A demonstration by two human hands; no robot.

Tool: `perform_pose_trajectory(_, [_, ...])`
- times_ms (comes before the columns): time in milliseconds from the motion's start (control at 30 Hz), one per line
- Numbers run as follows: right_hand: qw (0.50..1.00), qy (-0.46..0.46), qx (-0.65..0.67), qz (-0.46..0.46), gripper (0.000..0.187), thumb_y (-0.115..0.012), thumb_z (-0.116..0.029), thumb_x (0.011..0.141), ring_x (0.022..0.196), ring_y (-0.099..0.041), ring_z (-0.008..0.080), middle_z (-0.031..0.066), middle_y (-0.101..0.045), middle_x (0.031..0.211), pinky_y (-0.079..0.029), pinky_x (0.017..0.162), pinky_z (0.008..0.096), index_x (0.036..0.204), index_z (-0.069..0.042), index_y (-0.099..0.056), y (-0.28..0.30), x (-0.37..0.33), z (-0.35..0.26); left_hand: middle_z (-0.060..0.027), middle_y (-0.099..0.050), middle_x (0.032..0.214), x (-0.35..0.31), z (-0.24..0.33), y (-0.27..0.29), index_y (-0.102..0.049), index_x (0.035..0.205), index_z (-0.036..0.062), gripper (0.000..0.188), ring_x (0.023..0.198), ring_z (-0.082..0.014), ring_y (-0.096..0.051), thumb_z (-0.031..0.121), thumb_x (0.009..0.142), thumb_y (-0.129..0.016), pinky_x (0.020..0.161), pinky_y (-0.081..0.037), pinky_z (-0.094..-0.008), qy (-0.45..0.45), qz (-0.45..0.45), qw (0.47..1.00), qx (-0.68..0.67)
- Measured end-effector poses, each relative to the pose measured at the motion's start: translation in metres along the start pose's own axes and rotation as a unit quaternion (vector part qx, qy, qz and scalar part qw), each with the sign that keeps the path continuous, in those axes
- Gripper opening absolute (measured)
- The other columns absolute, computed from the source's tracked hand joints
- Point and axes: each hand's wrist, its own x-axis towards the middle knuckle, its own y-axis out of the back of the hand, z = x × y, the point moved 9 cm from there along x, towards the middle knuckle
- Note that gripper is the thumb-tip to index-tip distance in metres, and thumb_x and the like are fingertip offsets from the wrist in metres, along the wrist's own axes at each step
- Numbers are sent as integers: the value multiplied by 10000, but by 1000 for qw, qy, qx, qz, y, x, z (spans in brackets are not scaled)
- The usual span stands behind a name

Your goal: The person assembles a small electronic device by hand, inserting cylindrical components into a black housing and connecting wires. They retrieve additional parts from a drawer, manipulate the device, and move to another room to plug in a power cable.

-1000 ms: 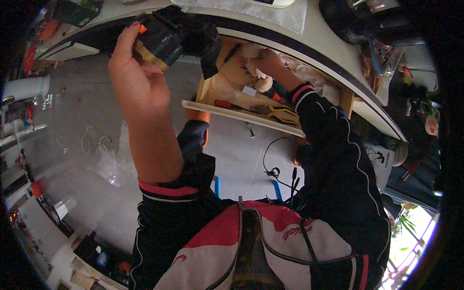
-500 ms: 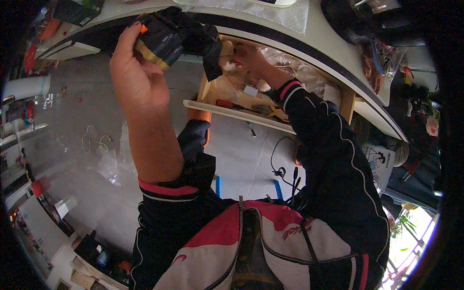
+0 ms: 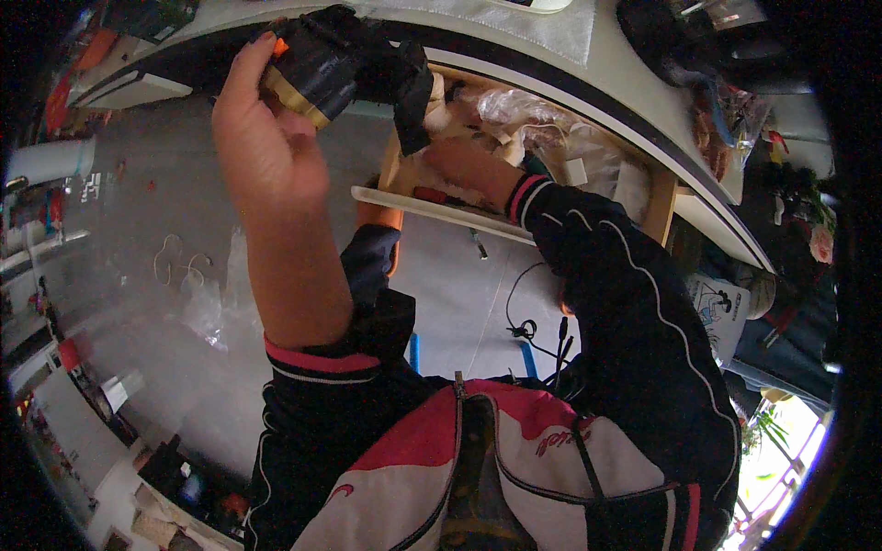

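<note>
My left hand is raised at the upper left, closed around a bulky black object with a gold band along its lower edge and an orange tab near my fingertips. Its exact kind does not show. From its right side hangs a black flap. Inside the pulled-out drawer, my right hand reaches into the left part, low among the contents. Its fingers are blurred and partly hidden. Close below it lies a red-handled tool. Crumpled clear plastic bags and a small white piece fill the right side.
Above the drawer runs a white countertop with a white cloth. Plastic bags sit at its right end. Black cables and a clear plastic wrapper lie on the grey floor.
My right hand has moved down and toward the drawer's front. Items inside have shifted, with plastic bags and the small white piece now farther right. My left hand still holds the black object.
</note>
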Motion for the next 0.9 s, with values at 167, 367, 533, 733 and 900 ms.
perform_pose_trajectory(167, [998, -45, 43, 10, 212, -540, -176, 834, 764, -620, 312, 152, -616, 889, -510, 673, 422, 969, -22, -598, 21, 1, 41, -66, -646, 859, 2, 2, 4, -617, 910, 28, 161, 757, -183, -648, 156, 815, -637, 690, -531, -302, 5, -6, 1000, -6])
perform_pose_trajectory(367, [910, -180, 370, -45, 162, -539, -154, 881, 726, -598, 164, 71, -598, 828, -502, 639, 306, 996, -43, -570, 41, -12, 79, -61, -647, 836, 1, 3, 3, -620, 899, 40, 149, 735, -175, -647, 161, 815, -635, 673, -527, -290, -4, 4, 1000, -10])
perform_pose_trajectory(533, [828, -196, 522, -61, 273, -530, -175, 907, 845, -606, 200, 109, -601, 1027, -518, 733, 330, 1127, -13, -529, 23, -24, 67, -59, -648, 819, 1, 1, 2, -622, 902, 34, 154, 726, -172, -647, 160, 814, -636, 674, -525, -288, 3, -7, 1000, -10])
perform_pose_trajectory(733, [715, -163, 680, 20, 338, -484, -156, 942, 912, -606, 221, 123, -593, 1078, -514, 812, 334, 1232, 17, -475, 35, -33, 58, -59, -648, 846, 0, 6, 3, -619, 909, 32, 164, 752, -169, -645, 165, 815, -637, 680, -519, -283, -4, 13, 1000, -3])
perform_pose_trajectory(900, [658, -95, 747, 27, 425, -495, -104, 928, 1175, -510, 229, 100, -492, 1307, -427, 1003, 349, 1338, -35, -405, 69, -36, 46, -55, -644, 886, 4, 5, 11, -622, 931, 33, 179, 790, -163, -642, 170, 817, -637, 692, -516, -278, 2, 32, 999, 18])
